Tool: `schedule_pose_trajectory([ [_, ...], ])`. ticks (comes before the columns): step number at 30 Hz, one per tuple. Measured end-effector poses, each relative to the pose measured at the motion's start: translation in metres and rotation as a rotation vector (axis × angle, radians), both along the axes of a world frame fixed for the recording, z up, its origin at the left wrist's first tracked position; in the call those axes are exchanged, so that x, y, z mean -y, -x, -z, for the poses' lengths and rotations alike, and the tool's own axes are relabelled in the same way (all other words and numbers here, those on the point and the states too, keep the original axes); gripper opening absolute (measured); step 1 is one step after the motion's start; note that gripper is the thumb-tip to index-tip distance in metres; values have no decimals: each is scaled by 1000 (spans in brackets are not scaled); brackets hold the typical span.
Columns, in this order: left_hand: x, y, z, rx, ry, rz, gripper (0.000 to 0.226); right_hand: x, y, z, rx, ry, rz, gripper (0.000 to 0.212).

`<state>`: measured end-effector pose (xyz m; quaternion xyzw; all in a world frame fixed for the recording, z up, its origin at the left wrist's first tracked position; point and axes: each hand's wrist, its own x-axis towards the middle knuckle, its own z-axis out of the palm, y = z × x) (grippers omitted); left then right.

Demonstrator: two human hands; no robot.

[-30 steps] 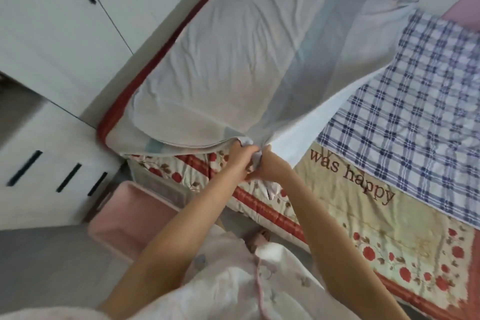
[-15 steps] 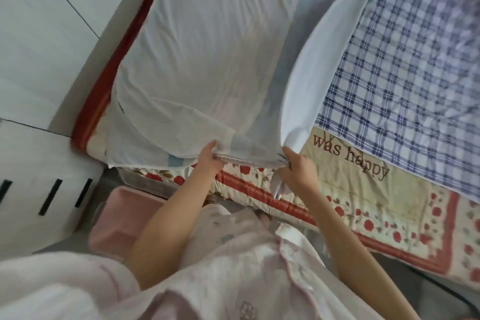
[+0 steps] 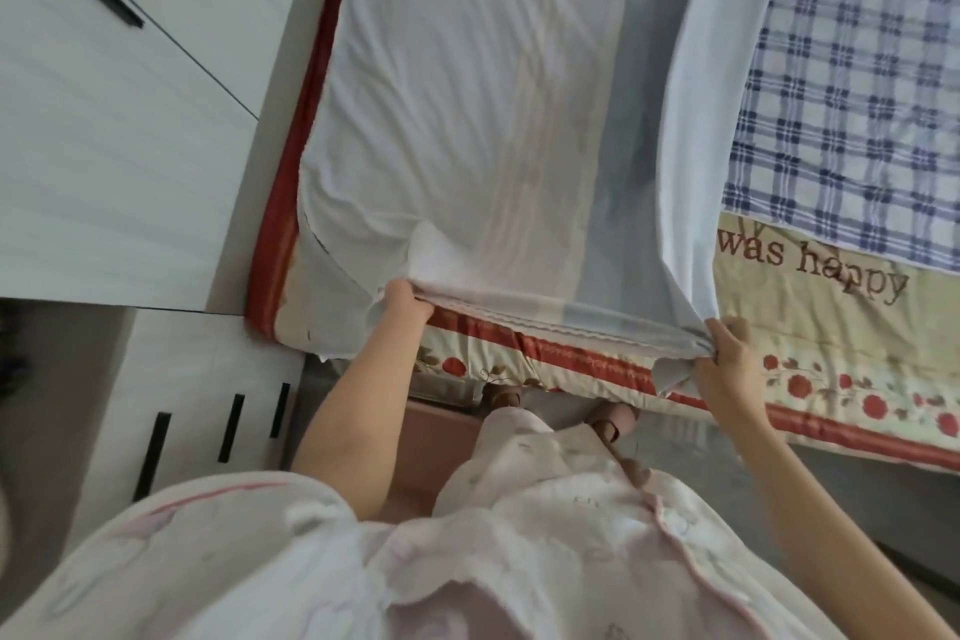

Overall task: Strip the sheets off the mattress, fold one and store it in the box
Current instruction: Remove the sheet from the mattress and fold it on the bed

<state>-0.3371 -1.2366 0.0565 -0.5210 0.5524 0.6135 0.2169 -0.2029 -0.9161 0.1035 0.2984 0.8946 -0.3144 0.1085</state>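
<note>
While our left hand point(image 3: 408, 303) and right hand point(image 3: 727, 353), well apart, each pinch the hem of the thin white cloth sheet point(image 3: 467, 94) doubled on the red-bordered floral mattress point(image 3: 841, 379), we risk skewing its layers by pulling unevenly.

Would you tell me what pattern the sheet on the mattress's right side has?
That sheet is blue-and-white plaid; the head view shows it.

Bright, soft, even daylight. White sheet point(image 3: 467, 94) near washed out, creases low in contrast. Floor point(image 3: 561, 405) strip at centre dim, in shadow. Wide-angle bending: cabinet point(image 3: 104, 146) lines splay toward the left edge. Sleeve point(image 3: 208, 561) in foreground soft and smeared; lettering on quilt point(image 3: 810, 307) fairly sharp
</note>
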Motion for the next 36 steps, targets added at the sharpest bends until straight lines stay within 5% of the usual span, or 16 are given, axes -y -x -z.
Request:
schedule_pose_trajectory([
  [3,-15,15,-23,-73,50,-35,28,8,2,-2,-76,193,345,42],
  [6,-43,22,-30,-90,-12,126,73,5,14,-10,-179,379,721,44],
  [8,-62,23,-38,-148,139,316,67,0,26,-18,-187,460,865,45],
  [11,-95,19,-54,-357,231,624,54,-10,36,-31,-152,469,726,42],
  [14,-116,9,-76,-595,335,814,41,-25,36,-42,-68,293,305,24],
  [17,-130,0,-82,-700,417,943,28,-53,32,-30,186,177,93,62],
  [20,-148,-15,-82,-614,229,899,24,-77,15,-11,377,92,177,68],
  [23,-169,-26,-64,-384,50,525,37,-104,-10,7,459,147,294,46],
  [25,-169,-36,-50,-207,48,366,22,-113,-26,14,586,232,306,47],
  [26,-170,-40,-41,-127,22,339,42,-118,-33,21,647,261,278,48],
  [28,-169,-46,-38,85,8,430,76,-126,-42,31,688,321,369,45],
  [32,-174,-33,-38,414,-7,580,68,-147,-50,54,613,720,734,38],
  [34,-197,6,-43,327,-84,473,46,-177,-21,65,544,904,789,33],
  [36,-233,71,-72,103,-197,366,21,-245,52,65,216,930,703,26],
])
